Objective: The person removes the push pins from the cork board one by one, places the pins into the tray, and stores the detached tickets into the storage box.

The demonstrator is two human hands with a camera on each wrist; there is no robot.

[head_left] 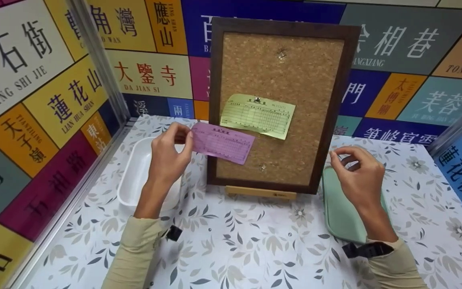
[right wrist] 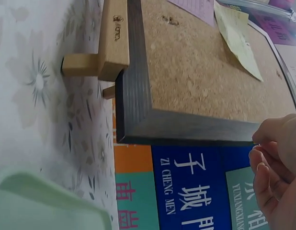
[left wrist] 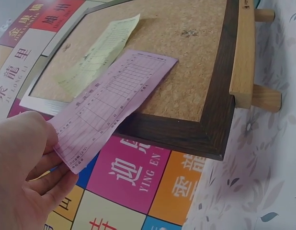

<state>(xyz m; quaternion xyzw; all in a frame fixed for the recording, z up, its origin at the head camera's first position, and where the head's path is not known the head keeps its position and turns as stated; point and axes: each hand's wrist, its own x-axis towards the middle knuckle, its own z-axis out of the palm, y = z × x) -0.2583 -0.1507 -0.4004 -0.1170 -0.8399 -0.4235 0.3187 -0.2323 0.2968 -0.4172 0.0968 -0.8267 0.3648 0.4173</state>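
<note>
Purple slip (head_left: 223, 144) in the left hand (head_left: 171, 151) partly hides the corkboard (head_left: 295, 160).

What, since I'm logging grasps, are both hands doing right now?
Left hand: holding the purple printed form by one end.
Right hand: closed; whether it pinches anything tiny cannot be told.

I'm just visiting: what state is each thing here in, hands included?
Purple printed paper slip: pinched by the left hand, tilted.
Yellow-green printed paper slip: pinned near its top edge, tilted.
Dark-framed rectangular cork board: standing on a pale wooden stand.
White rectangular tray: on the floral table, partly hidden.
Pale green rectangular tray: on the table, partly hidden.
Right hand: fingers curled; anything small held is unclear.
</note>
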